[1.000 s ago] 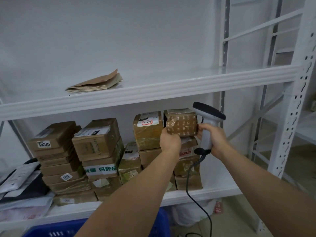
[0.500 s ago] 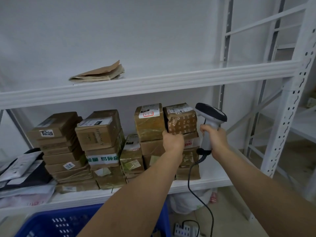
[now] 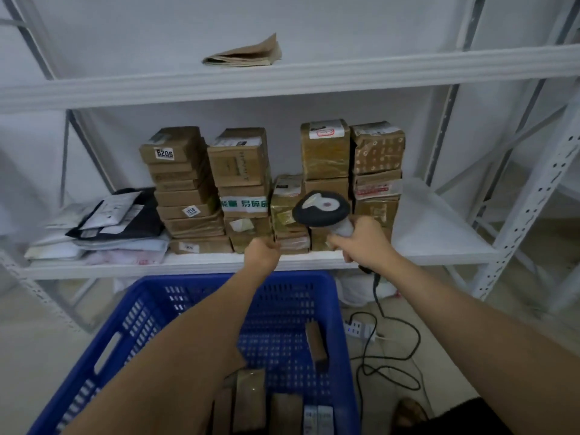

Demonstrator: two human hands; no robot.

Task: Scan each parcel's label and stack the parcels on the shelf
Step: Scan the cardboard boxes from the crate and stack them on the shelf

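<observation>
Brown parcels stand in several stacks on the middle shelf point(image 3: 439, 255). A dotted-pattern parcel point(image 3: 378, 152) tops the rightmost stack, with nothing touching it. My left hand point(image 3: 262, 254) hovers at the shelf's front edge above the blue basket point(image 3: 131, 328); its fingers are loosely curled and hold nothing. My right hand point(image 3: 364, 243) grips the handle of the grey barcode scanner point(image 3: 321, 208), whose head sits in front of the lower parcels. Several parcels point(image 3: 251, 400) lie in the basket, and one point(image 3: 317, 343) leans upright against its right wall.
Soft mail bags point(image 3: 110, 221) are piled at the shelf's left end. Folded brown paper point(image 3: 244, 53) lies on the upper shelf. The scanner cable point(image 3: 389, 337) runs down to a power strip point(image 3: 359, 331) on the floor. A perforated shelf post point(image 3: 533, 199) stands at the right.
My left hand has let go of the patterned parcel and dropped to the shelf edge. The right hand lowered the scanner. The view tilted down, showing the basket.
</observation>
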